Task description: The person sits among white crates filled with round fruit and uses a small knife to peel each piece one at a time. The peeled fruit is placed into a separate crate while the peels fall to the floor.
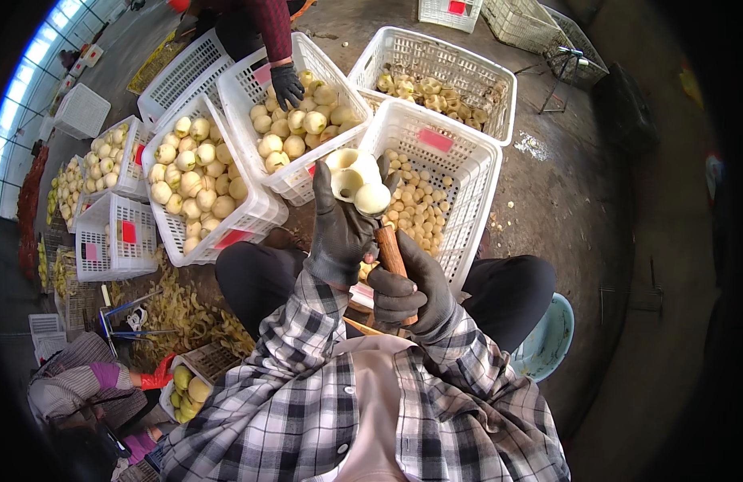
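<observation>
My left hand [341, 235], in a dark glove, holds up a pale peeled fruit [351, 167] with round hollows cut in it. In my gloved right hand [416, 289] is the wooden handle [392, 250] of a scoop, pointing up at the fruit. A smooth round ball [372, 199] sits at the tool's head, against the fruit; the ball hides most of the metal. Below and beyond my hands stands a white plastic crate [481, 199] with many pale fruit balls [416, 196] on its floor.
Crates of whole peeled fruit [196, 172] stand left. A co-worker's gloved hand [286, 84] reaches into another fruit crate [242, 99]. Hollowed fruit [434, 93] lies in the far crate [377, 45]. Peelings [178, 313] litter the left floor near another person [82, 385]. A blue basin [549, 343] is right.
</observation>
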Available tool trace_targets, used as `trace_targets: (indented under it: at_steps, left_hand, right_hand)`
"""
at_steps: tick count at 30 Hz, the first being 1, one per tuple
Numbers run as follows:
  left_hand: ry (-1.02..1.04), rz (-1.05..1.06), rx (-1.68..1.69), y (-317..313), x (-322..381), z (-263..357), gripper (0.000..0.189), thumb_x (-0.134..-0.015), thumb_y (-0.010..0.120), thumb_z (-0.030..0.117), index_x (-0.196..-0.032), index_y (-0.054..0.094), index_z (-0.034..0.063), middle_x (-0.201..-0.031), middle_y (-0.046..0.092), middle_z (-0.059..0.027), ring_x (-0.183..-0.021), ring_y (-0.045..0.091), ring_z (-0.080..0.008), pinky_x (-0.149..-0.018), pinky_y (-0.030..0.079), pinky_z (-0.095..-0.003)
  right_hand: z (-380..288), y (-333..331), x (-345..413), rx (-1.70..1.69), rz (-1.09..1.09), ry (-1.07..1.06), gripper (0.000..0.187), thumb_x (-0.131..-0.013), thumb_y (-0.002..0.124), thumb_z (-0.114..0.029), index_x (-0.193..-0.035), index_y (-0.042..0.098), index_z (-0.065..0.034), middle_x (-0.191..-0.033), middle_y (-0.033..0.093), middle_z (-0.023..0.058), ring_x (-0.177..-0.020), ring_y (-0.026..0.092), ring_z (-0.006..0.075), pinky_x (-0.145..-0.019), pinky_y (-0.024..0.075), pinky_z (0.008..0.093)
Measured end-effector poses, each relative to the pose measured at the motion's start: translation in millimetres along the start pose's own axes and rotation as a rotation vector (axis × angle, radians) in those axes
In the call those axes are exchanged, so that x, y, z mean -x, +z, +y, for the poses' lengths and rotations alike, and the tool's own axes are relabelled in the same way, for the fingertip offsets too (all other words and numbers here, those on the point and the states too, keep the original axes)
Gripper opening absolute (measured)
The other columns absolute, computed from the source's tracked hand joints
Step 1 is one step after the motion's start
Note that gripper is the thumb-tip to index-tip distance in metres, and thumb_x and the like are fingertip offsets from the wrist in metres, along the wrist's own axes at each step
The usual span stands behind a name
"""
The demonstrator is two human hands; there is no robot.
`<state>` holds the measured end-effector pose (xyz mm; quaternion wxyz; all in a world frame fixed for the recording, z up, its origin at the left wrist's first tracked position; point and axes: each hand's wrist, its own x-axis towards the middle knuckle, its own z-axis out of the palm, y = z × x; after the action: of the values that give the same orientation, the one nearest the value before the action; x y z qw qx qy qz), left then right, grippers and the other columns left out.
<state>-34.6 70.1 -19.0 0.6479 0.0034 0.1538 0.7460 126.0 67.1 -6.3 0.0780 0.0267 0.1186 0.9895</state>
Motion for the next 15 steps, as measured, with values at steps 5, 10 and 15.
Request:
trace_targets:
  at_steps: [5, 10, 15]
  left_hand:
    - [0.107, 0.121, -0.062, -37.5, -18.2, 13.8, 0.076, -0.094, 0.064, 0.06, -0.142, 0.046, 0.004, -0.135, 0.058, -0.0163, -0.124, 0.06, -0.0332, -0.103, 0.055, -0.0474]
    - [0.065, 0.215, -0.067, -69.3, -31.2, 13.4, 0.06, -0.099, 0.065, 0.047, -0.138, 0.048, 0.0047, -0.132, 0.057, -0.0178, -0.118, 0.062, -0.0291, -0.091, 0.061, -0.0398]
    - [-0.04, 0.303, -1.692, -48.1, -90.5, 17.3, 0.088, -0.09, 0.076, 0.011, -0.159, 0.022, 0.0001, -0.139, 0.056, -0.025, -0.127, 0.059, -0.03, -0.109, 0.052, -0.0395]
  right_hand:
    - [-34.8, -52.1, 43.9, 0.469, 0.476, -0.25, 0.054, -0.109, 0.038, -0.053, -0.124, 0.055, -0.0036, -0.063, 0.04, -0.002, -0.041, 0.034, 0.0043, -0.037, 0.0263, 0.0217]
    - [-45.8, -143.6, 75.1, 2.017, 1.398, -0.197, 0.05, -0.107, 0.047, -0.045, -0.1, 0.064, 0.0011, -0.09, 0.067, 0.0326, -0.091, 0.063, 0.0542, -0.078, 0.0497, 0.0583]
    - [-56.4, -189.2, 80.7, 1.995, 1.261, -0.031, 0.052, -0.106, 0.047, -0.049, -0.098, 0.061, 0.0001, -0.088, 0.067, 0.03, -0.094, 0.063, 0.0527, -0.077, 0.0487, 0.0563]
